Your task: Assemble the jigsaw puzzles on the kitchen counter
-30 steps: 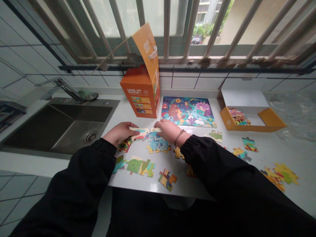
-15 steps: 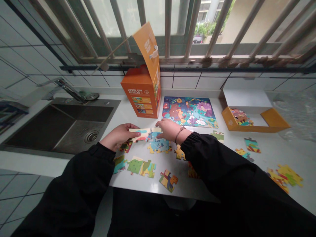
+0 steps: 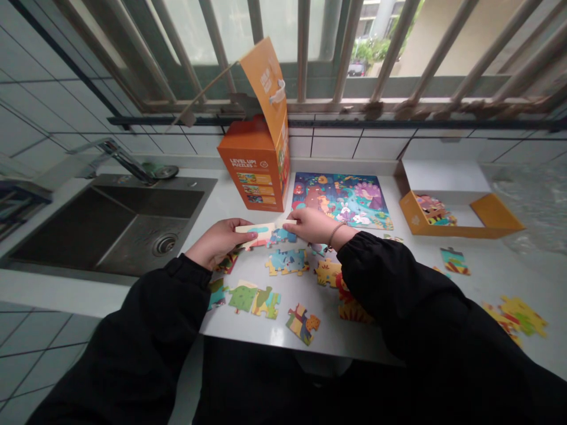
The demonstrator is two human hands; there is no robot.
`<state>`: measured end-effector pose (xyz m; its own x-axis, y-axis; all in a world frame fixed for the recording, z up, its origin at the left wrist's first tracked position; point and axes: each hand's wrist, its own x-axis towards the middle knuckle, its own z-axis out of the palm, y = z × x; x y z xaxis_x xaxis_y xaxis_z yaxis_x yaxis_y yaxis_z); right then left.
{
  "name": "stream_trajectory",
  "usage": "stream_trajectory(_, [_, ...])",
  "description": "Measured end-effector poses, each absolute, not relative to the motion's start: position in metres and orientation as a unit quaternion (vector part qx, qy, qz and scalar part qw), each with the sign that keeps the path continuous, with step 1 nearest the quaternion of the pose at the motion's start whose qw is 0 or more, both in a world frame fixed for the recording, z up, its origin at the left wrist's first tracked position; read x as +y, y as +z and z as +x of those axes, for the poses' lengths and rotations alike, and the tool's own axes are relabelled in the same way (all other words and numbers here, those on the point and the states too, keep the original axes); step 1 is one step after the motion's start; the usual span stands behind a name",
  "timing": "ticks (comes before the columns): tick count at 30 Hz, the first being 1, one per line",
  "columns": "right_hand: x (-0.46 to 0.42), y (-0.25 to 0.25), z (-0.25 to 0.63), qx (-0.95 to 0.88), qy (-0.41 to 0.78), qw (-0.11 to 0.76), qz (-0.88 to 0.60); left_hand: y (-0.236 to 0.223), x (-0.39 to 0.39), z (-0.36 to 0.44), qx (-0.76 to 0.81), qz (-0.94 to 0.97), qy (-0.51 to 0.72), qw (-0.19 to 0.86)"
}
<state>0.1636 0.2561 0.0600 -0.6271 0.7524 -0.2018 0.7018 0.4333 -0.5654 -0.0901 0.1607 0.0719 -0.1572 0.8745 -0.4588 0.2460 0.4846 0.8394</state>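
My left hand [image 3: 217, 241] pinches a cream, red and blue jigsaw puzzle piece [image 3: 257, 234] between thumb and fingers. My right hand [image 3: 312, 227] grips a second puzzle piece [image 3: 282, 235], blue with a pale upper edge, its top tilted up. The two pieces meet or nearly meet at their sides; I cannot tell whether they interlock. Just below them, joined blue elephant pieces [image 3: 287, 261] lie flat on the white counter [image 3: 266, 328]. Green dinosaur pieces [image 3: 243, 296] rest nearer me, and a lion piece [image 3: 352, 301] is partly hidden under my right sleeve.
An orange puzzle box [image 3: 254, 171] stands open behind my hands, beside an assembled dark-blue puzzle [image 3: 343, 200]. A yellow box [image 3: 460, 221] with pieces inside sits at right. Loose pieces [image 3: 455, 261] are scattered there. The sink [image 3: 110, 230] lies left.
My right hand has shifted slightly right and up, lifting and tilting its piece away from the elephant pieces, with a gap now showing. My left hand keeps its piece and has moved slightly up.
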Motion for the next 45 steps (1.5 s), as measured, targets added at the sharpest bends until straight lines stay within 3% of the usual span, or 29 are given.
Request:
stream_trajectory(6, [0.252, 0.064, 0.159, -0.825, 0.342, 0.050, -0.448, 0.073, 0.162, -0.090, 0.682, 0.426, 0.321, 0.500])
stream_trajectory(17, [0.243, 0.039, 0.133, -0.830, 0.242, 0.085, -0.495, 0.057, 0.171, -0.099, 0.694, 0.440, 0.265, 0.504])
stream_trajectory(23, [0.239, 0.035, 0.130, -0.826, 0.206, 0.092, -0.517, 0.047, 0.184, -0.106, 0.716, 0.493, 0.230, 0.438])
stream_trajectory(35, [0.229, 0.038, 0.129, -0.850, 0.189, 0.080, -0.486, 0.043, 0.182, -0.114, 0.728, 0.638, 0.176, 0.178])
stream_trajectory(45, [0.225, 0.044, 0.125, -0.866, 0.178, 0.066, -0.463, 0.041, 0.145, -0.105, 0.583, 0.775, 0.161, 0.184])
